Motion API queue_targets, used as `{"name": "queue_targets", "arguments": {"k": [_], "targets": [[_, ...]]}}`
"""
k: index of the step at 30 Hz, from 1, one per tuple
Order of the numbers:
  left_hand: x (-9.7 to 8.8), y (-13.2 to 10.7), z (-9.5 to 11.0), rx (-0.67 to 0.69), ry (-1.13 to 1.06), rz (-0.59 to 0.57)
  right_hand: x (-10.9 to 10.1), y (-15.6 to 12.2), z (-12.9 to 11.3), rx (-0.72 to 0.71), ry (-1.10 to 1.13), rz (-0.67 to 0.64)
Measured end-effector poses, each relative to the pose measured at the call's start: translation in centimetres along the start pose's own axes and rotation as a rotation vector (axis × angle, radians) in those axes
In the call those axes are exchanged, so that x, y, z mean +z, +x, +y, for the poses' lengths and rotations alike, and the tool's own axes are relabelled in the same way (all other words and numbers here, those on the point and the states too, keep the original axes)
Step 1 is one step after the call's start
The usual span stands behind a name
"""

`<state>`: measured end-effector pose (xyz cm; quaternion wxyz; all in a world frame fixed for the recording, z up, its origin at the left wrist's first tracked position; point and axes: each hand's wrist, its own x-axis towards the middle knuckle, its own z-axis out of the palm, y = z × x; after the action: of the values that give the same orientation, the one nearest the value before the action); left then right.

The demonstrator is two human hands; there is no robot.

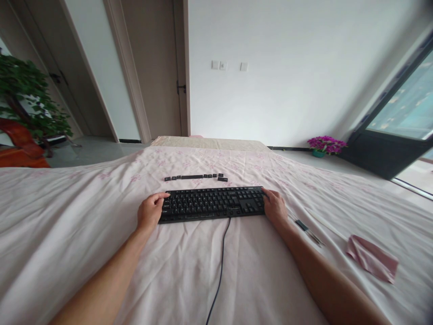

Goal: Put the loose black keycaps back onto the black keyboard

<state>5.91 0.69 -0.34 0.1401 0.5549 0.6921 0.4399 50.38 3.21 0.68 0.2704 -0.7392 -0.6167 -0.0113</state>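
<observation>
A black computer keyboard (203, 203) lies on the floral bedsheet, its cable (221, 266) running from the near edge toward me. Bare key sockets show along its near row. My left hand (151, 210) grips the keyboard's left end, thumb and fingers closed on the edge. At the opposite end my right hand (275, 205) holds the right edge, fingers closed around it. Just beyond the keyboard, loose black keycaps lie in a line, with a long space bar (192, 177) among them. One wider keycap (222, 179) sits a little nearer, at the line's right.
Right of my right forearm lie a thin metal tool with a black band (306, 229) and a pink cloth (372, 258). The pale bedsheet (84, 216) is wrinkled. Beyond are a white wall, doors, a leafy plant (27, 95) and purple flowers (326, 144).
</observation>
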Motion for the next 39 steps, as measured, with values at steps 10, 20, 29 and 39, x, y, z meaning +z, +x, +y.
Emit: {"name": "queue_targets", "arguments": {"k": [10, 20, 29, 39], "targets": [[-0.1, 0.0, 0.1, -0.023, -0.010, 0.006, -0.1, 0.0, 0.1, -0.058, 0.032, 0.016], [0.2, 0.1, 0.3, -0.015, -0.069, -0.019, 0.0, 0.2, 0.1, 0.014, 0.038, -0.009], [0.1, 0.1, -0.1, -0.015, -0.049, 0.012, -1.1, -0.3, -1.7, -0.070, -0.110, 0.093], [-0.1, 0.1, 0.6, -0.007, -0.070, 0.002, -0.8, 4.8, -10.0, -0.425, -0.086, -0.160]]}}
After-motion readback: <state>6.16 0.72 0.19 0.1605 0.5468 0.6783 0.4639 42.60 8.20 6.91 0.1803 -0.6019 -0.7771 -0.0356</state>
